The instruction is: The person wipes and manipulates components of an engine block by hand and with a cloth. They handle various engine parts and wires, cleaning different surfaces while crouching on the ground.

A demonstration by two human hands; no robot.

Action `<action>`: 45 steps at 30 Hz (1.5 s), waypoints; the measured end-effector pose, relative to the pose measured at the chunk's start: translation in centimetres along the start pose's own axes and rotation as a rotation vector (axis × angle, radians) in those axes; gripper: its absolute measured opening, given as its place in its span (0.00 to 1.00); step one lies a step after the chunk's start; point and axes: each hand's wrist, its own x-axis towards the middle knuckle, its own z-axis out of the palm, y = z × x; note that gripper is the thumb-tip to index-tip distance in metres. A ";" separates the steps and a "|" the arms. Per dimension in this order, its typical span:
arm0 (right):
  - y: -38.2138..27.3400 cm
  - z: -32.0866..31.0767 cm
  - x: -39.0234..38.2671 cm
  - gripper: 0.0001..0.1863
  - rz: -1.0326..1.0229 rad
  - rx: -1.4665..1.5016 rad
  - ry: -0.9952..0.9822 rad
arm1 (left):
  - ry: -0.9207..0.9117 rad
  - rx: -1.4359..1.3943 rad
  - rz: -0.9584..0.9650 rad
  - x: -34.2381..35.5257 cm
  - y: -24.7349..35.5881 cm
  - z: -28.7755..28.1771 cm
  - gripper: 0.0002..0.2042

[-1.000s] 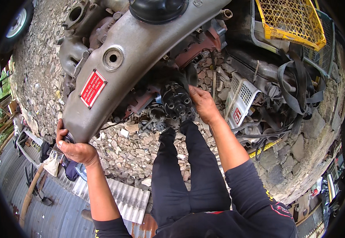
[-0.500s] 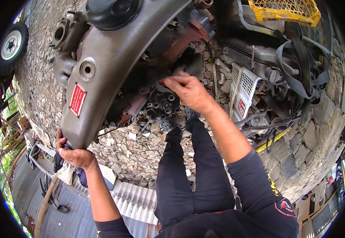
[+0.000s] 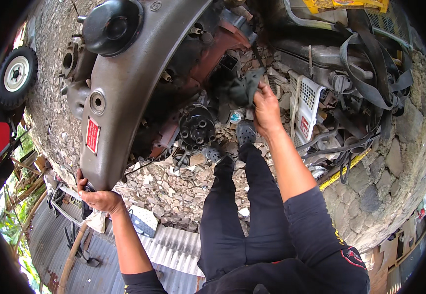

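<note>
A large grey-brown engine valve cover (image 3: 120, 98) with a round black cap (image 3: 113, 27) fills the upper left. At its near end, my left hand (image 3: 101, 198) is closed round the edge, thumb below; part of the grip is hidden. My right hand (image 3: 268, 109) pinches a dark cloth rag (image 3: 245, 88), which hangs bunched to the left of the fingers. Between my hands sits a black distributor cap (image 3: 197, 128) with several round towers, on the side of the engine (image 3: 213, 59). A small clear container with a blue-green top (image 3: 236, 116) stands just below the rag.
On the right lie a white plastic basket (image 3: 307, 103), black straps (image 3: 367, 73) and metal parts beside a stone wall (image 3: 365, 196). Broken stones (image 3: 174, 196) cover the ground round my feet. Corrugated sheets (image 3: 174, 250) lie nearer, and a wheel (image 3: 16, 77) stands far left.
My right hand has moved right, away from the distributor cap, and the dark rag now shows clearly in it. My left hand keeps its hold on the valve cover. The view has shifted slightly.
</note>
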 end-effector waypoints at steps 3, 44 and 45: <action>2.4 2.7 1.2 0.11 -0.008 -0.232 -0.068 | -0.008 -0.004 -0.006 0.0 0.1 0.2 0.18; 6.8 4.3 1.4 0.13 -0.158 -0.719 -0.187 | 0.008 -0.145 -0.041 0.1 -0.4 0.1 0.18; 7.3 3.9 1.4 0.14 -0.133 -0.686 -0.216 | 0.010 -0.146 -0.036 0.1 -0.3 0.2 0.17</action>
